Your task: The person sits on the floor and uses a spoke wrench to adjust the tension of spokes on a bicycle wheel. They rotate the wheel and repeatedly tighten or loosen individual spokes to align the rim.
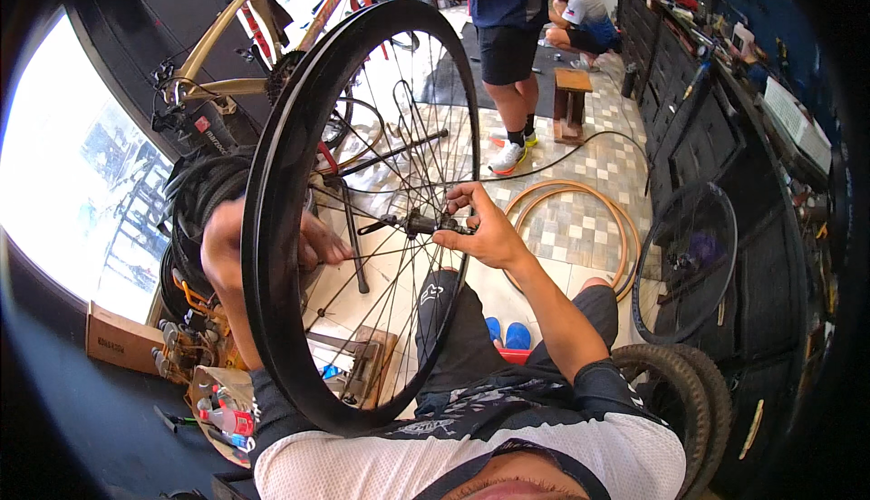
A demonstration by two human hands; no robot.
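A black deep-rim bicycle wheel (272,192) stands upright in front of me, resting against my lap. My right hand (485,228) pinches the hub axle (426,225) at the wheel's centre, fingers closed on its end. My left hand (313,239) is behind the rim on the far side of the wheel, fingers spread near the spokes and partly hidden by the rim. Thin steel spokes fan out from the hub.
A tan and red bicycle (263,38) hangs at the back left. A person in dark shorts (507,38) stands ahead. Tan tyres (580,219) lie on the tiled floor. Another wheel (684,260) leans on black cabinets at right; knobby tyres (675,391) sit lower right.
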